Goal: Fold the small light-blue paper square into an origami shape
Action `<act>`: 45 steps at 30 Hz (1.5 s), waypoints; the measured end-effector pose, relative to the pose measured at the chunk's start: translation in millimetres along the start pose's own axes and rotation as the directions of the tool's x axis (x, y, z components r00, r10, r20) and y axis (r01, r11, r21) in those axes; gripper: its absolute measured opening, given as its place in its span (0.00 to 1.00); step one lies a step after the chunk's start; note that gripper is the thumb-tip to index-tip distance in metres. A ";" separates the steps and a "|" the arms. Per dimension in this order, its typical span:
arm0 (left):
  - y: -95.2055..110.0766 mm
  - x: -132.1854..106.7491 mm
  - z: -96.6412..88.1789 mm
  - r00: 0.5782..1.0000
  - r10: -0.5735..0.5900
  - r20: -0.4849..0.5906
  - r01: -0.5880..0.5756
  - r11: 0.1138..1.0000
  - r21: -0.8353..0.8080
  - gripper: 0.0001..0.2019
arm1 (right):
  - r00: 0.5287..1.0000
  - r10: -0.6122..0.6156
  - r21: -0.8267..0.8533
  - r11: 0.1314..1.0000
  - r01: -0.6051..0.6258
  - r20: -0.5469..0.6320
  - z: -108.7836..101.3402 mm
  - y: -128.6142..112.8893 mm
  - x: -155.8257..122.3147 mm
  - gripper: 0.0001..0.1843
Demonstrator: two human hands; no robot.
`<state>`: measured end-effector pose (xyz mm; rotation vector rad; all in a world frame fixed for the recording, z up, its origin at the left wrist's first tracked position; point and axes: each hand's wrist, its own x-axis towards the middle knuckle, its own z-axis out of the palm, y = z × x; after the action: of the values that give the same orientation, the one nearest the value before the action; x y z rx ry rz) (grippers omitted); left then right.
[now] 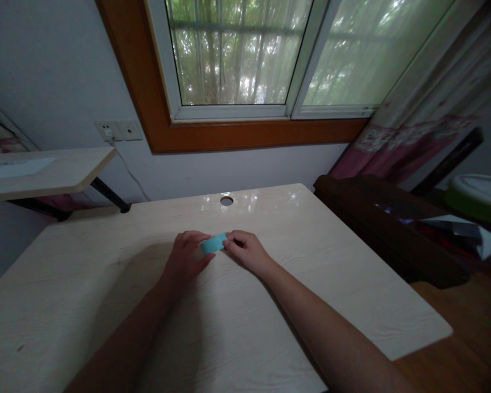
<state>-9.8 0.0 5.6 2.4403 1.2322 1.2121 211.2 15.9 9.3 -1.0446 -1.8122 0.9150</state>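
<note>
A small flat turquoise strip (213, 244) is held between my two hands above the light wood desk, slightly tilted with its right end higher. I cannot make out whether it is paper or some other material. My left hand (185, 255) curves around its left end, fingers along the far side and thumb along the near side. The thumb and fingers of my right hand (245, 250) pinch the right end. Parts of both ends are hidden by my fingertips.
The pale desk (311, 305) has a round cable hole (226, 201) near its back edge. A raised shelf (57, 177) on black legs stands at the left. Behind are a wall socket (118, 131) with a cable and a window. Dark wooden furniture (376, 229) stands right.
</note>
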 end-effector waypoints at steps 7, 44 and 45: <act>6.7 -0.6 1.5 0.998 0.058 0.034 -0.061 0.993 0.102 0.19 | 0.998 -0.010 0.011 1.000 0.009 0.059 -1.2 -4.3 -0.6 0.13; 0.8 -4.8 0.3 0.980 -0.127 0.156 0.144 0.985 -0.100 0.19 | 0.986 -0.135 0.032 0.991 0.132 0.096 -0.2 -8.6 -1.2 0.13; 1.0 -4.9 0.2 0.980 -0.128 0.154 0.144 0.984 -0.101 0.19 | 0.984 -0.142 0.026 0.990 0.140 0.104 -0.2 -8.9 -1.1 0.14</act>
<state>-10.7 -4.2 3.0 2.2792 1.2321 1.0158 209.2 11.5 16.8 -0.8579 -1.9344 0.9141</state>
